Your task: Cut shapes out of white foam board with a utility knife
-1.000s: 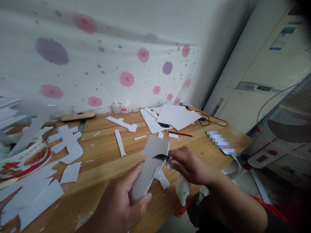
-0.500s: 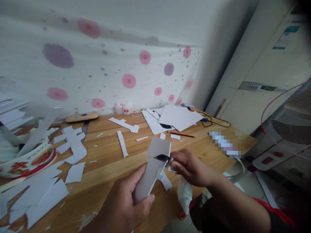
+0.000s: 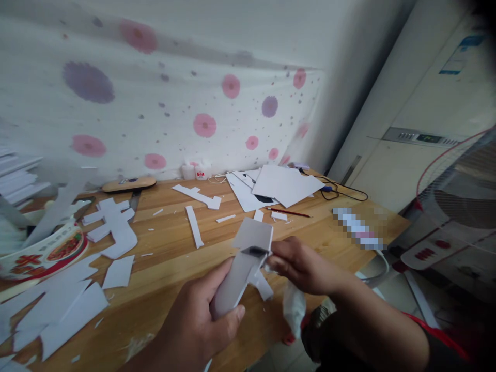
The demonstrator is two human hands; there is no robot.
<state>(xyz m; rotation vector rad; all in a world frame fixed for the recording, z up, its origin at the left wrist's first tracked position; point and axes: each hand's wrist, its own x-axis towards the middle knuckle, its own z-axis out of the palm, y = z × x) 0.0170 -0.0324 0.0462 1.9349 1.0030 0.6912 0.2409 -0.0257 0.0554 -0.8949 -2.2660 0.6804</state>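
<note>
My left hand (image 3: 207, 310) is wrapped round a white board piece (image 3: 232, 289), thumb along its near edge. The piece slants up and away over the table. At its right edge my right hand (image 3: 296, 266) pinches a thin dark blade (image 3: 253, 251), which lies across the board. White wrapping shows at the fingers, and a white crumpled tissue-like bundle (image 3: 293, 310) hangs below that hand; whether the two are joined I cannot tell. Beyond the blade the board's far part (image 3: 253, 232) reaches forward. A narrow white strip (image 3: 262, 285) shows just under the board.
White cut pieces (image 3: 114, 227) and offcuts (image 3: 62, 315) cover the wooden table's left side, near a printed bowl (image 3: 42, 250). White sheets (image 3: 287, 183), a pencil (image 3: 289, 212) and a black cable (image 3: 344, 194) lie farther back. A fan (image 3: 457, 196) stands right.
The blade now shows a paler, flatter face, as if its angle has turned slightly. Both hands keep their hold in nearly the same place. The whole view has shifted a little.
</note>
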